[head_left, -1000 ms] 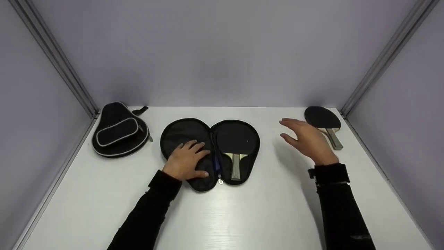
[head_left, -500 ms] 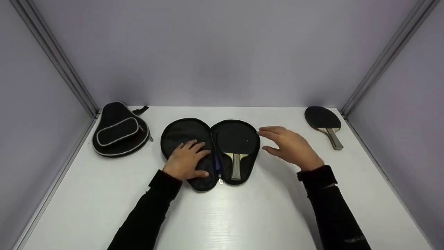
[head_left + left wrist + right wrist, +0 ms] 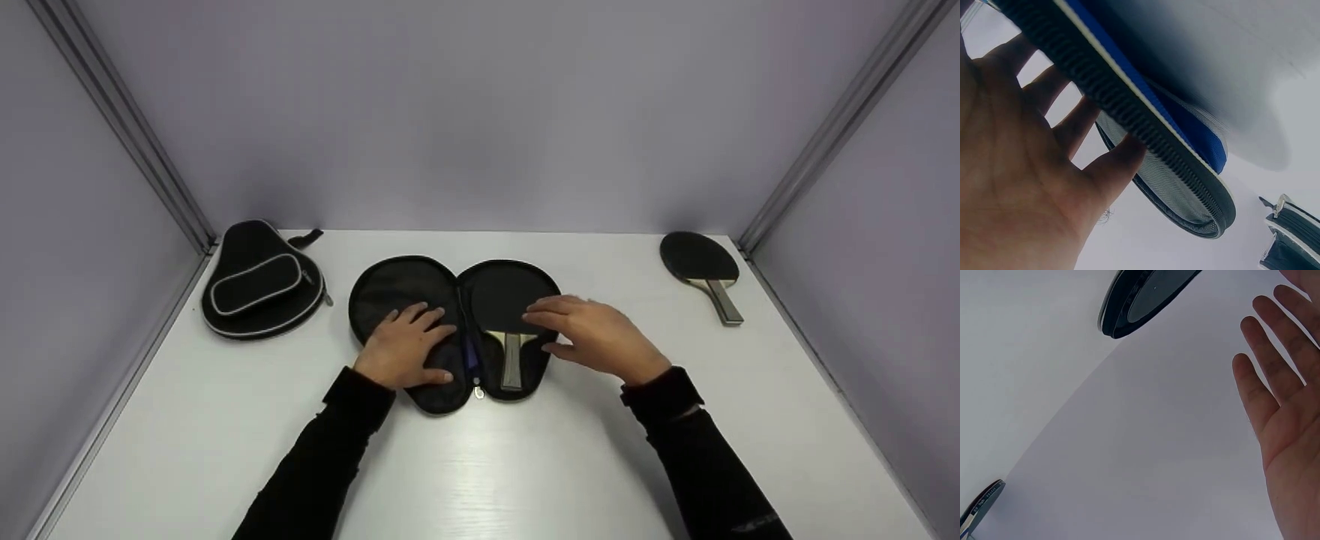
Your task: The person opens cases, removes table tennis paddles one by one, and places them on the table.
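- My left hand [image 3: 405, 345] lies on the left half of the unfolded case [image 3: 397, 281], fingers spread, pinching nothing.
- My right hand [image 3: 592, 334] hovers over the right edge of the case, its fingers nearly straight and holding nothing; the thumb stands apart from them.
- The bat [image 3: 504, 319] lies in the right half of the case, black face up, handle toward me. It is to the right of my left hand; my right fingertips overlap its side in the head view, where I cannot tell whether they touch.
- A second bat [image 3: 702, 266] lies at the far right of the table [image 3: 480, 465], a zipped bag [image 3: 259, 285] at the far left.
- The left wrist view alone shows the zip teeth [image 3: 1120, 109] along the case rim; the right wrist view shows gaps between my right fingers, hidden from above.
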A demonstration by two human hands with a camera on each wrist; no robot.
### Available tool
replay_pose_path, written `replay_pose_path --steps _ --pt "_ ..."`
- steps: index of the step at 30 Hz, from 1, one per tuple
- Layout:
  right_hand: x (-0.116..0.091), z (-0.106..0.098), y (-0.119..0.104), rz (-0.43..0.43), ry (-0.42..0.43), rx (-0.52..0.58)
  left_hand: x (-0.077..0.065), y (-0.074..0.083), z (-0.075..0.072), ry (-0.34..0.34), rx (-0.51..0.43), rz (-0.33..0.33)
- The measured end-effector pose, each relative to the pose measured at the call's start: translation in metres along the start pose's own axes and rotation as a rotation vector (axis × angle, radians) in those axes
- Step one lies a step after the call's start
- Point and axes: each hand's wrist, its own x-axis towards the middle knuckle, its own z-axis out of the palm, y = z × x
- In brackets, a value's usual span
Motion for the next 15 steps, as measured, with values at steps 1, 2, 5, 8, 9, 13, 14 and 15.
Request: replay_pose_path --steps 1,2,5,8,9,13,14,15 --pt "0.001 0.001 -0.002 -0.008 -0.004 0.001 -0.001 0.003 -0.005 -0.014 0.0 -0.005" --pt "0.002 0.001 -0.004 -0.016 -0.01 0.003 0.001 0.002 -0.004 -0.025 -0.032 -0.011" --pt "0.005 0.003 -0.012 -0.04 -0.027 0.005 0.0 0.011 -0.016 -0.052 -0.026 -0.019" --pt "0.007 0.006 -0.018 -0.068 -0.044 -0.005 0.0 0.01 -0.016 -0.043 -0.01 -0.016" --pt "0.008 0.007 -0.02 -0.077 -0.051 -0.011 0.0 0.009 -0.014 -0.039 -0.005 -0.013" --pt "0.01 0.011 -0.029 -0.087 -0.094 -0.015 0.003 0.001 -0.002 -0.023 -0.022 -0.008" --pt "0.011 0.012 -0.032 -0.087 -0.106 -0.014 0.003 0.001 -0.002 -0.023 -0.02 -0.009" --pt "0.011 0.013 -0.034 -0.086 -0.116 -0.011 0.003 0.0 -0.001 -0.022 -0.019 -0.008"
